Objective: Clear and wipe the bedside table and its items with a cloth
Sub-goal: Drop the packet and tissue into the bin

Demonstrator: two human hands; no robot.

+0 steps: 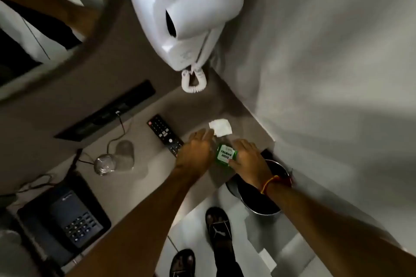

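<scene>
The green packet (225,155) sits near the tabletop's (144,177) right front edge, between both hands. The right hand (248,159) rests its fingers on the packet's right side, grip narrow around it. The left hand (198,153) lies flat, fingers stretched toward a white cloth (220,127) just beyond; its grip looks loose and holds nothing. A remote (165,135) lies just left. Bare tabletop stretches leftward to a glass (125,155) and a phone (67,218). A bin (263,189) stands below the edge.

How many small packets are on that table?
2 that I can see: a green packet between the left hand and right hand, and a white packet just beyond the left fingertips. The hands may hide others.
</scene>
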